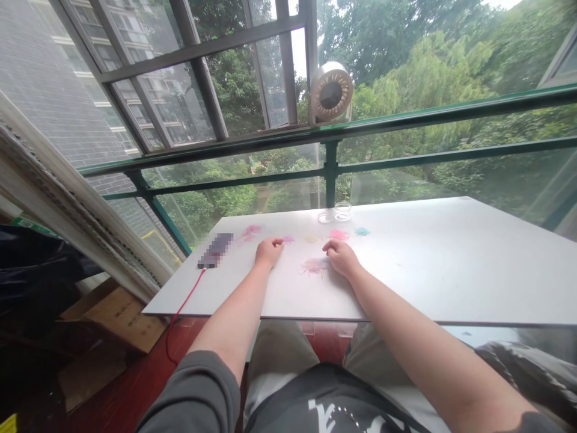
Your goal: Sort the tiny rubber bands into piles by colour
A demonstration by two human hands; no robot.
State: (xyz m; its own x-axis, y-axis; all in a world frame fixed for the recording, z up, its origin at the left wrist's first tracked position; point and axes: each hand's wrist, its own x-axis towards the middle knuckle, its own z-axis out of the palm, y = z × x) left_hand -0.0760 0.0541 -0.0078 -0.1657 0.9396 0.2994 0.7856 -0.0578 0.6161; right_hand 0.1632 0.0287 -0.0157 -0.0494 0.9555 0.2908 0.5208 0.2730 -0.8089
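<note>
On the white table (433, 270) lie several small piles of thin, coloured strands that look like little rubber bands. My left hand (268, 252) has its fingertips pinched together beside the purple pile (288, 239). Whatever is in that pinch is too small to make out. My right hand (342, 258) is curled, thumb and forefinger together, between the mixed-colour pile (314, 266) and the pink pile (338, 234); its contents cannot be made out either. A pale yellow pile (311, 239) sits between the hands. Farther off are a teal pile (362, 231) and a pink-red pile (252, 231).
Clear round dishes (342, 211) stand at the table's back edge. A blurred-out phone-like device (216, 249) lies on the left, with a red cable (186, 300) running over the front edge. Behind the table is a green railing (331, 168) with a round fan (332, 93) above it.
</note>
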